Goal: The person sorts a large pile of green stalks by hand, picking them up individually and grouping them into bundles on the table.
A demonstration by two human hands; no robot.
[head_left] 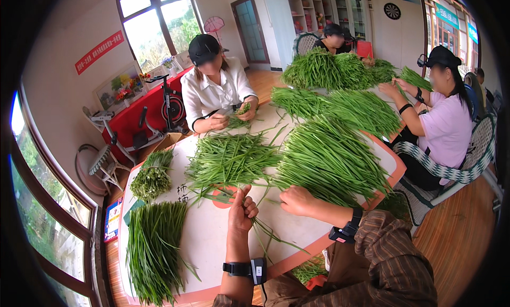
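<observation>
My left hand (pixel 243 210) is closed around a few thin green chive stalks, whose ends stick out above and below the fist. To its right, my right hand (pixel 297 199) is pinched just over the table; whatever its fingertips hold is too small to make out. A loose, tangled heap of chive stalks (pixel 231 158) lies just beyond my left hand. Beyond my right hand spreads a large, neatly aligned pile of chives (pixel 329 161). Another aligned pile (pixel 154 248) lies at the near left, with a budded bunch (pixel 153 177) behind it.
The pale table (pixel 212 254) has a reddish border. Across it, a person in white (pixel 220 89) handles stalks; a person in pink (pixel 443 121) sits at the right, another at the back. More chive piles (pixel 334 70) cover the far end. A woven chair (pixel 451 171) stands at the right.
</observation>
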